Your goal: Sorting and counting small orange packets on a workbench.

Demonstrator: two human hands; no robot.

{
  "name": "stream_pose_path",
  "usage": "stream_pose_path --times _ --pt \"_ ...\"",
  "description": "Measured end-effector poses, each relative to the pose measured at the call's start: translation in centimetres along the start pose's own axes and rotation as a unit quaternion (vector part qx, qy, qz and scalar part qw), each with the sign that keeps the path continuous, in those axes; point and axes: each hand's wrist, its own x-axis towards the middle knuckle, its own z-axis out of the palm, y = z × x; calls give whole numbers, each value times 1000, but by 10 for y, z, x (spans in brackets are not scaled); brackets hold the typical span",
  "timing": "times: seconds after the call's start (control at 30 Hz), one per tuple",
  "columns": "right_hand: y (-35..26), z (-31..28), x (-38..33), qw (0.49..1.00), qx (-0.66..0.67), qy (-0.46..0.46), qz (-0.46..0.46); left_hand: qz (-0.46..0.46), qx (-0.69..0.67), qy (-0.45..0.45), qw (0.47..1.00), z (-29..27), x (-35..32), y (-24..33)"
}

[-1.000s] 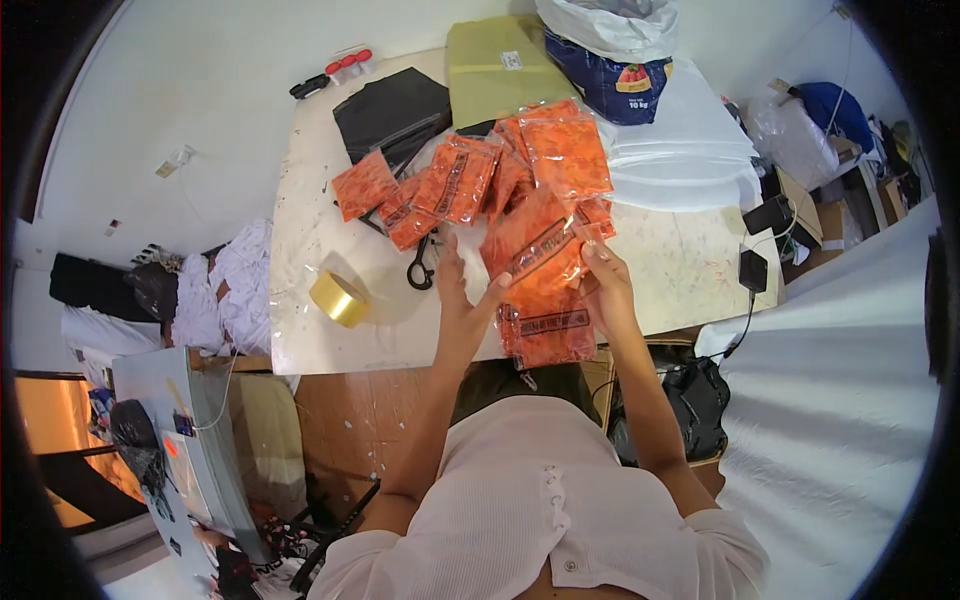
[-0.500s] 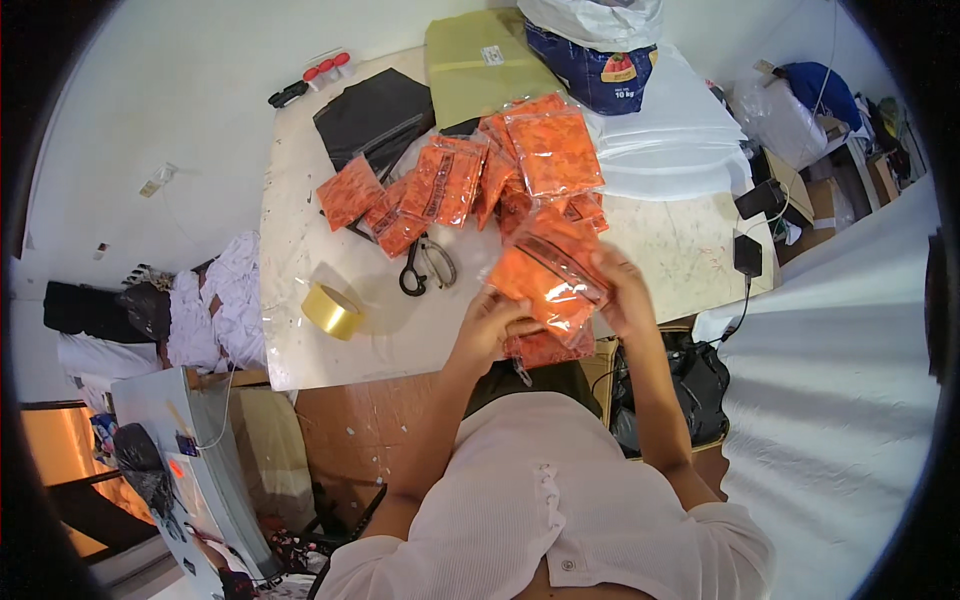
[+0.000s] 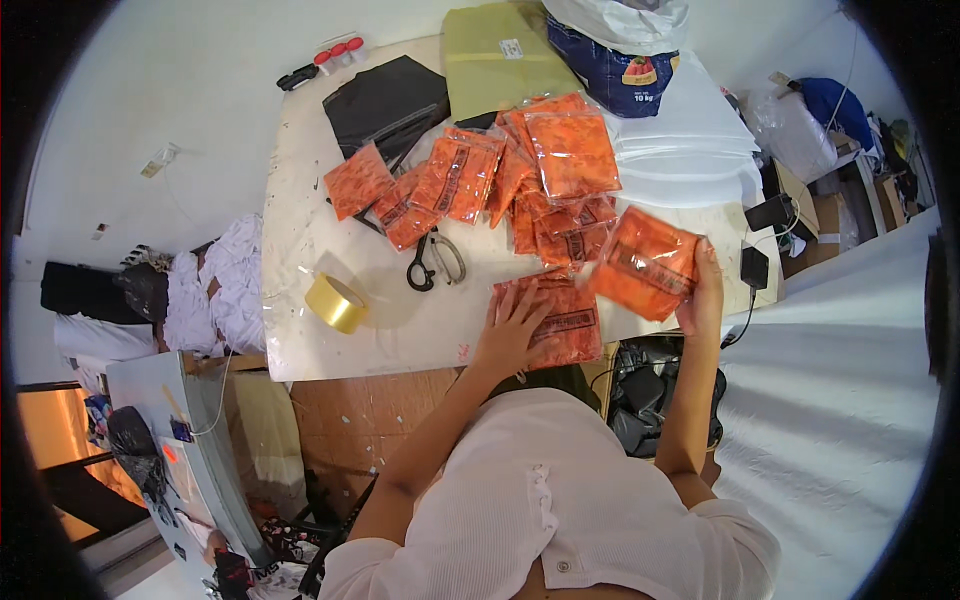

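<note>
My right hand (image 3: 704, 290) grips the right edge of a clear plastic packet of folded orange fabric (image 3: 645, 262), held up over the right part of the table. Fingers spread, my left hand (image 3: 515, 325) lies on another orange packet (image 3: 568, 330) at the table's near edge. Beyond my hands, a loose pile of similar orange packets (image 3: 572, 155) covers the middle of the table. Left of the pile lie scissors with black handles (image 3: 421, 270) and a roll of yellowish tape (image 3: 337, 303).
Along the back are a black folded sheet (image 3: 385, 105), a yellow-green envelope (image 3: 505, 60) and a blue and white sack (image 3: 620, 65). White sheets (image 3: 690, 150) are stacked at the back right. A black adapter (image 3: 754, 266) sits at the table's right edge.
My right hand has carried its packet to the right, away from my left hand. The left hand has let go of it and come down flat on the packet at the near edge.
</note>
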Motion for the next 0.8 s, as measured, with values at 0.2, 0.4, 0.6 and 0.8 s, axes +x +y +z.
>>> stream_pose_path --times 0.2,0.4,0.6,0.8 --pt "30 6 -10 992 23 -53 116 -61 7 17 998 1 7 -25" --pt "107 6 -19 963 -36 -95 248 -89 -9 41 995 3 8 -36" --pt "128 12 -24 916 -395 -65 36 -145 -222 146 953 10 6 -34" --pt "142 1 -31 828 -539 19 -156 -283 -182 136 932 -8 3 -1"
